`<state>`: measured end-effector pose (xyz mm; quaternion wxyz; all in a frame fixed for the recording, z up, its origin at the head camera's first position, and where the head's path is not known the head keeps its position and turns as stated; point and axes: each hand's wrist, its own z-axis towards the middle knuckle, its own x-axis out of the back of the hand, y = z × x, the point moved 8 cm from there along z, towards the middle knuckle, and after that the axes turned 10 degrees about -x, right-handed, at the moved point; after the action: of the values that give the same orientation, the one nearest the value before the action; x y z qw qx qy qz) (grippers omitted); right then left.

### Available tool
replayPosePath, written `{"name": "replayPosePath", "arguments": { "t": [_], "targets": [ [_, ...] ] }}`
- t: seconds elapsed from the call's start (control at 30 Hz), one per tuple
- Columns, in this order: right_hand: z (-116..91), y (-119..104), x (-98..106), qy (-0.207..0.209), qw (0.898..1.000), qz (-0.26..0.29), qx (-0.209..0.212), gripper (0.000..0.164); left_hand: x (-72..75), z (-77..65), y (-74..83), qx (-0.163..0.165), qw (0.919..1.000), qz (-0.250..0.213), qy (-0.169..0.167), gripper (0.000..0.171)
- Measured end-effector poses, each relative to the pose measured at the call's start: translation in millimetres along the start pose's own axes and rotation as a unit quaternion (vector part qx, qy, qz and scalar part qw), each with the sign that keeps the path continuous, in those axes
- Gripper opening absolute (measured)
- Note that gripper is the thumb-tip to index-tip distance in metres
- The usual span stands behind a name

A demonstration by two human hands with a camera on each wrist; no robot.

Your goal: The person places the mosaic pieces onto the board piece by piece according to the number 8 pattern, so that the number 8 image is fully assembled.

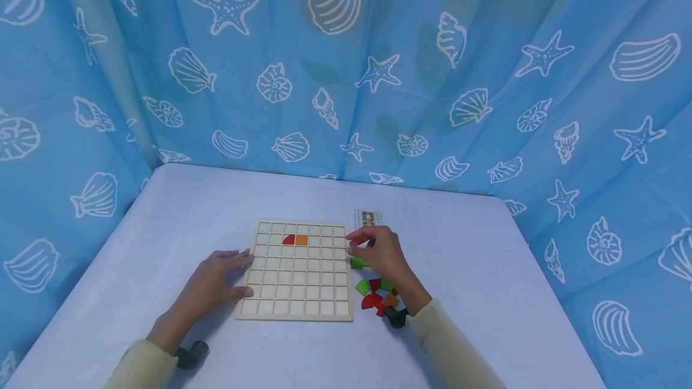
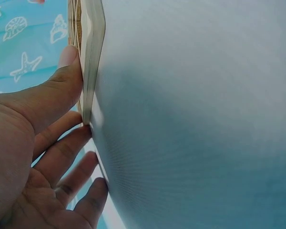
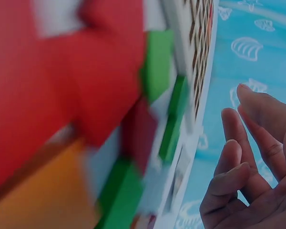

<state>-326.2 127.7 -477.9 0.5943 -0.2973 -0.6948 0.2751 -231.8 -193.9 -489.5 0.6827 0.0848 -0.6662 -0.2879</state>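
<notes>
Right grip (image 1: 381, 251), thumb and fingers parted on nothing visible, hovers by the board (image 1: 294, 318); left grip (image 1: 211, 278), spread along its left edge, presumably steadies it on the bench (image 1: 465, 257). A red tile (image 1: 289, 240) neighbours an orange tile (image 1: 301, 240) inside; loose pieces (image 1: 368, 302) lie right, likely for quick reach.

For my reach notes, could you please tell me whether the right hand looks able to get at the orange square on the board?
Probably yes: the right hand appears empty beside the board, nothing visible blocks the orange square, and the left hand is at the board's opposite edge.
</notes>
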Motion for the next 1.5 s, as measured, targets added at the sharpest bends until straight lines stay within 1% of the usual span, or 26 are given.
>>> {"name": "replayPosePath", "arguments": {
  "t": [0.23,0.43,0.57,0.73,0.93,1.17,1.37,1.5],
  "targets": [
    [-13,30,26,0.024,0.999,0.014,-0.037,0.026,-0.6,0.5,-1.0,0.008,0.9999,-0.002,-0.006,0.079],
    [-20,52,43,0.036,0.997,0.023,-0.071,0.027,-1.0,0.9,-0.8,0.004,1.0000,-0.003,-0.004,0.078],
    [-20,65,51,0.048,0.996,0.006,-0.079,0.027,-1.2,0.4,-0.3,0.001,1.0000,-0.002,-0.001,0.077],
    [-17,77,55,0.054,0.994,-0.016,-0.092,0.027,-1.3,0.2,-0.5,0.000,1.0000,0.001,-0.002,0.077],
    [-12,83,53,0.046,0.992,-0.033,-0.115,0.026,-1.0,0.1,-0.6,-0.006,1.0000,0.000,0.000,0.076],
    [-7,80,50,0.041,0.991,-0.058,-0.114,0.017,-1.0,0.6,-0.3,-0.015,0.9999,0.003,0.005,0.076],
    [-5,76,48,0.035,0.992,-0.048,-0.111,0.021,-1.3,0.7,-0.9,-0.010,0.9999,0.003,0.005,0.076],
    [-6,74,46,0.029,0.994,-0.030,-0.104,0.021,-1.8,1.1,-1.6,-0.011,0.9999,0.001,0.006,0.076]
  ]
}}
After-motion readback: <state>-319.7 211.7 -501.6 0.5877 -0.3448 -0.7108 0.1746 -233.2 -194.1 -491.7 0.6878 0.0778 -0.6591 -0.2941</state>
